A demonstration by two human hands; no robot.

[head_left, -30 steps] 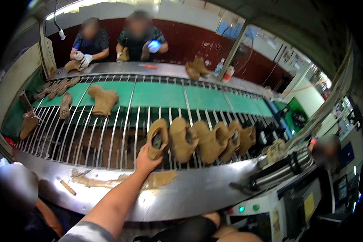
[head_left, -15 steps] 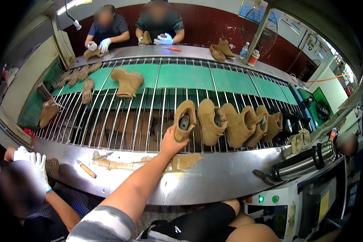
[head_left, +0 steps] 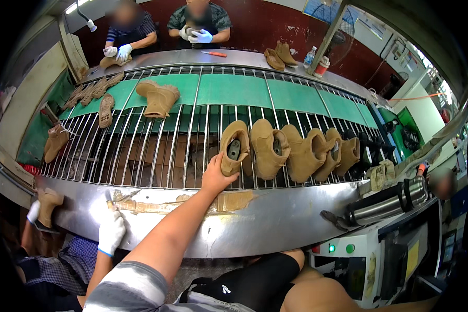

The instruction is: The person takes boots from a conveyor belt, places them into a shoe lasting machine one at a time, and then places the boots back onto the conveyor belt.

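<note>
My left hand reaches over the metal counter edge, its fingers closed round the near end of a tan boot. That boot stands on the rack of metal bars, its opening turned up and a dark insert inside. To its right, a second tan boot with a similar dark insert stands close by. Beyond it are further tan boots in the same row, some overlapping. My right hand is out of view.
The steel counter runs along the rack's near side, with a steel flask at right. A co-worker's gloved hand holds a brush-like tool at left. Another tan boot lies on the green belt; two co-workers sit across.
My left hand stays on the same boot while the view shifts slightly. At left, the co-worker's gloved hand has taken up the tool from the counter, and a tan boot now shows there.
</note>
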